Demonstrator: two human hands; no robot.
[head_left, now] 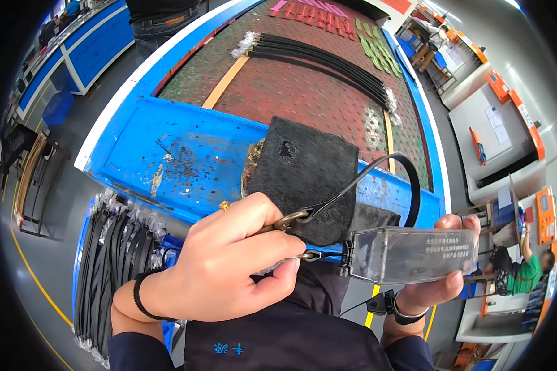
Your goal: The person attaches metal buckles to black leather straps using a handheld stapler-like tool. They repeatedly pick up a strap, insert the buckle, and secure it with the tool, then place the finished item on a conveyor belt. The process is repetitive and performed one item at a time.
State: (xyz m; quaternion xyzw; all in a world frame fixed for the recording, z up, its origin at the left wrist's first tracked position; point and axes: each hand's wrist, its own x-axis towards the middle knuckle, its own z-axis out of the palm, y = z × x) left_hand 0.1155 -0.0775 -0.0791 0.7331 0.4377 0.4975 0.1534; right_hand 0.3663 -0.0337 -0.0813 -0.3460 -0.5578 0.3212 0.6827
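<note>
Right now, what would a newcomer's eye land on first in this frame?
The two hands low in the middle: the left hand pinches a brass clasp on a thin black strap, while the right hand holds a clear plastic sleeve. Behind them a dark worn pad lies on the blue bench. A bundle of bagged black straps hangs at lower left.

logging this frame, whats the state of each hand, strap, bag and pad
left hand: closed, pinching brass metal clasp
right hand: gripping clear plastic bag
thin black strap: looped, ends at the clasp
black square pad: flat on blue bench edge, worn
black bagged straps: bundled at left
</note>
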